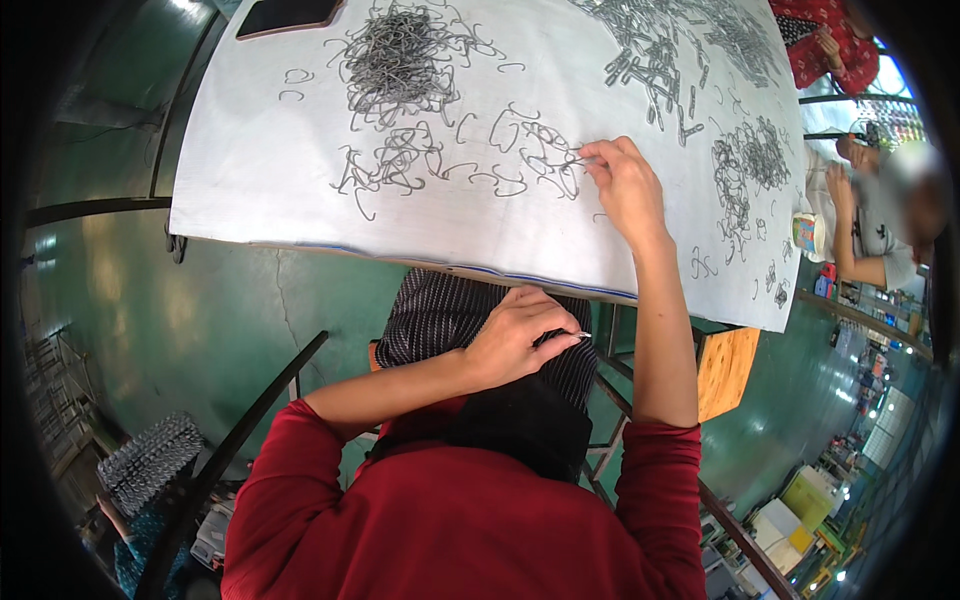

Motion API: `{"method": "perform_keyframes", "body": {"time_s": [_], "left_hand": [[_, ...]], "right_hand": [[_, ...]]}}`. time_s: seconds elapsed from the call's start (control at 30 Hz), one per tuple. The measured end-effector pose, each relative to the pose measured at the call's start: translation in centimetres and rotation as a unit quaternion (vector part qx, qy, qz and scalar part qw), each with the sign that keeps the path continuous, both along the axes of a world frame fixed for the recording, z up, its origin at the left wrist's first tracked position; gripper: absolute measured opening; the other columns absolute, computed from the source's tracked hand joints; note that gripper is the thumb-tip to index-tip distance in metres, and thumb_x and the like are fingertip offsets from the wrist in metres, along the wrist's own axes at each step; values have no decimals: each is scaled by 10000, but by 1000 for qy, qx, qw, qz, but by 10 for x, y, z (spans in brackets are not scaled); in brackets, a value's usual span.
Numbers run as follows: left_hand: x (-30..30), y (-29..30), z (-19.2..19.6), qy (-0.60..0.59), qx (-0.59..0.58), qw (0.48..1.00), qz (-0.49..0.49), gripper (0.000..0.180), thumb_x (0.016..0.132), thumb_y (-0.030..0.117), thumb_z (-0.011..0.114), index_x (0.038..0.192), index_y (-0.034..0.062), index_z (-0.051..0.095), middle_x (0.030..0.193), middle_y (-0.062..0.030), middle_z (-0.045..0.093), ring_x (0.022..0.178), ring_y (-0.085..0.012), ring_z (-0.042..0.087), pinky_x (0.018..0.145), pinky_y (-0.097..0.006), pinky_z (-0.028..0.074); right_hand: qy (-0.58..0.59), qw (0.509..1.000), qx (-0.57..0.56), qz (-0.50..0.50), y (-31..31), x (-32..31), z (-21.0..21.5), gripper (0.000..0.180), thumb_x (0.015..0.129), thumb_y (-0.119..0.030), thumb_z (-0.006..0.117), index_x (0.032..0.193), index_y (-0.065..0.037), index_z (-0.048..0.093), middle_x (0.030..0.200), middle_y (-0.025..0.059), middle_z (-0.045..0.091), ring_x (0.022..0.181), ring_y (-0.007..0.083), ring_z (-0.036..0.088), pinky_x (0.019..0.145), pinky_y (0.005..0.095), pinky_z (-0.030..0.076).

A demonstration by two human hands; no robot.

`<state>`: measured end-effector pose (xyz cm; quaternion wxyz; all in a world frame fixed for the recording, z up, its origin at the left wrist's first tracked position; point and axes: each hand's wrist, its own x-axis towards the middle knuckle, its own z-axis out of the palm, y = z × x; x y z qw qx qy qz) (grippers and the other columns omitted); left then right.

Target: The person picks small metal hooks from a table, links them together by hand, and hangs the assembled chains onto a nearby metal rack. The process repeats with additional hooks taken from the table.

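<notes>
On the white-covered table, a loose group of grey metal wire hooks (540, 150) lies beside my right hand (628, 190). That hand's thumb and fingers are pinched together on a wire hook (580, 161) at the edge of the group. My left hand (525, 335) is closed over my lap, just below the table's near edge. A small shiny metal piece (583, 335) sticks out between its thumb and forefinger; most of it is hidden, so its kind is unclear.
A dense heap of hooks (395, 60) lies farther back on the table (260, 160), near a phone (288, 15). Narrow metal pieces (650, 60) are heaped at the far right, more hooks (735, 180) nearer. People (860, 210) sit along the right side.
</notes>
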<state>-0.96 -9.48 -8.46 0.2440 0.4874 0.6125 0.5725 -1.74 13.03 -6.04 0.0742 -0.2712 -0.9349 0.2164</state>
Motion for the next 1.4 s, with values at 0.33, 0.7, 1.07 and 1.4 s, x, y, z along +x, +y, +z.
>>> {"method": "perform_keyframes", "body": {"time_s": [0.33,0.7,1.07,1.4], "left_hand": [[1,1,2,-14,-3,1000,-6,116,793,143,737,836,98,639,827,-21,659,818,-237,601,857,-378,441],[3,3,-1,-9,-4,1000,-6,113,791,135,738,837,102,641,832,-19,665,821,-229,613,850,-375,446],[2,5,-2,0,-10,1000,-7,134,768,109,768,847,111,658,848,3,684,819,-182,624,839,-339,444],[0,9,-4,17,-17,999,-37,131,774,104,759,849,110,652,847,7,682,817,-165,635,863,-332,444]], "right_hand": [[-68,989,-91,96,-15,-9,4,82,831,-86,645,899,-116,681,921,75,616,830,280,633,735,412,498],[-14,999,-28,28,15,-38,2,226,888,-55,558,1027,-166,697,955,80,606,886,269,612,800,388,492],[-32,998,-49,3,32,-22,4,183,898,-73,569,992,-149,706,929,73,591,896,260,605,784,386,484],[-6,997,-75,20,36,-4,3,127,884,-88,594,928,-134,703,924,67,590,868,255,601,771,370,483]]}}
